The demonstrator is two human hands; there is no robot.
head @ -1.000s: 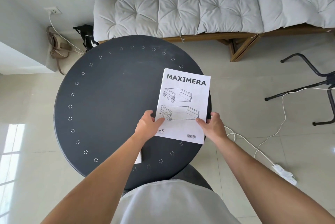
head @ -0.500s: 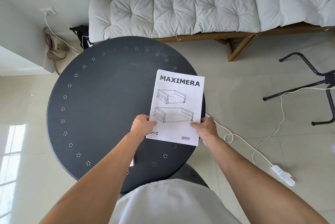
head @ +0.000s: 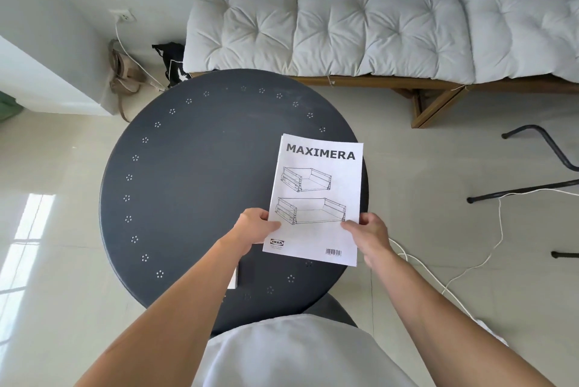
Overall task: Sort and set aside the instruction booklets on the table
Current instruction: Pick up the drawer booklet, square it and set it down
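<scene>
A white instruction booklet (head: pixel 316 195) titled MAXIMERA, with two drawer drawings on its cover, is held over the right side of the round dark table (head: pixel 194 186). My left hand (head: pixel 255 225) grips its lower left edge, thumb on the cover. My right hand (head: pixel 369 233) grips its lower right edge. A sliver of another white booklet (head: pixel 233 277) lies on the table near its front edge, mostly hidden under my left forearm.
A wooden bench with grey tufted cushions (head: pixel 360 32) runs along the far wall. A white cable and power strip (head: pixel 438 280) lie on the floor to the right, near black chair legs (head: pixel 532 167). Bags (head: pixel 125 73) sit by the wall at left.
The booklet stays gripped in both hands. The view has shifted, so table and booklet sit a little further right in the frame; the booklet looks slightly more upright.
</scene>
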